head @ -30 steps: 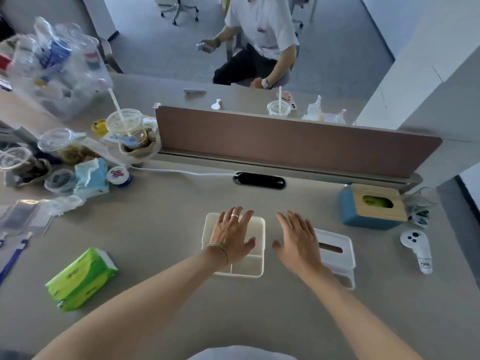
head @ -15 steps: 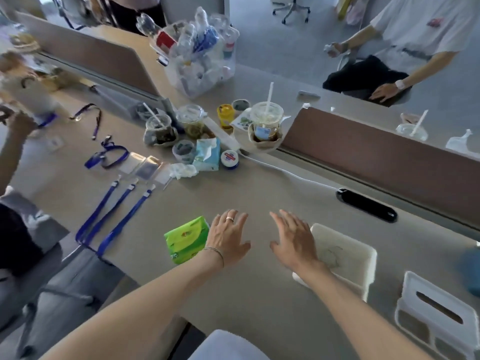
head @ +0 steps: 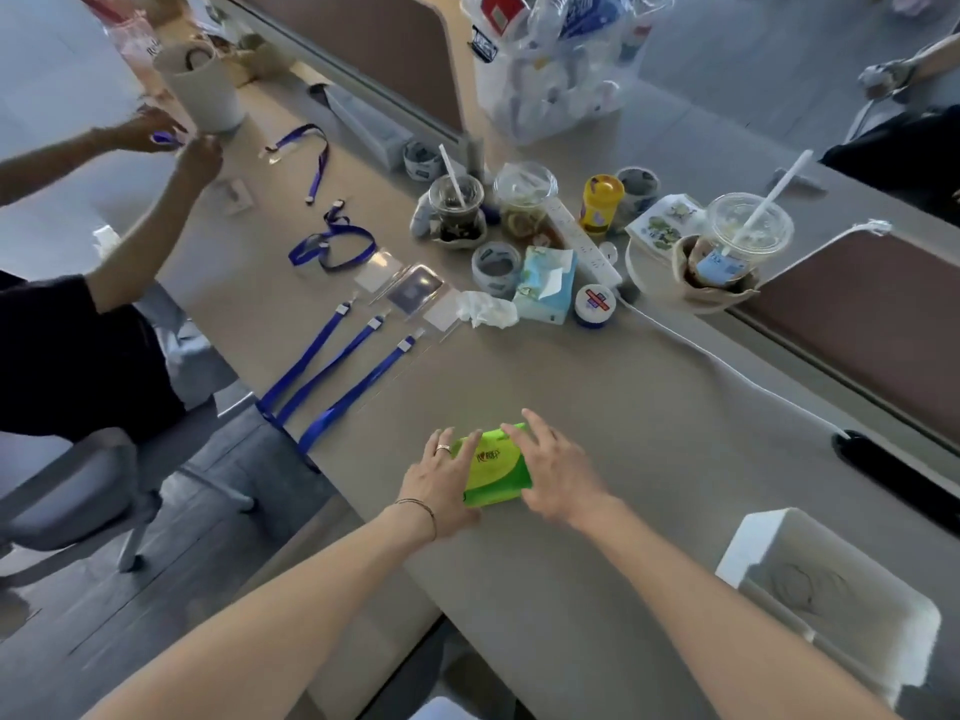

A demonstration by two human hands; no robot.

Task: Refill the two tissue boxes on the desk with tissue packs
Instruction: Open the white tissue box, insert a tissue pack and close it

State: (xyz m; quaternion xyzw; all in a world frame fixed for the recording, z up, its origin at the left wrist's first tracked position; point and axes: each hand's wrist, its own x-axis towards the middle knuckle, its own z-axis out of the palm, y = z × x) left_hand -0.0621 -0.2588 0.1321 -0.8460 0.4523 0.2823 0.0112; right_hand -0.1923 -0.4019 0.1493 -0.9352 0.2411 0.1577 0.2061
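A green tissue pack (head: 493,467) lies on the grey desk near its left edge. My left hand (head: 441,483) clasps its left side, with the fingers draped over the top. My right hand (head: 556,475) presses against its right side, fingers spread along the far end. The pack still rests on the desk. A white tissue box (head: 756,537) stands open and empty at the lower right, apart from both hands. Its lid and the second box are out of view.
Blue lanyards (head: 332,371) and badge sleeves lie left of the pack near the desk edge. Drink cups (head: 740,246), a blue tissue packet (head: 545,285), a power strip and a white cable (head: 727,366) crowd the far side. A black device (head: 893,478) lies to the right. Another person (head: 104,283) sits at the left.
My view has swung left, away from the white box. Both hands have travelled left from over the box and closed around the green tissue pack.
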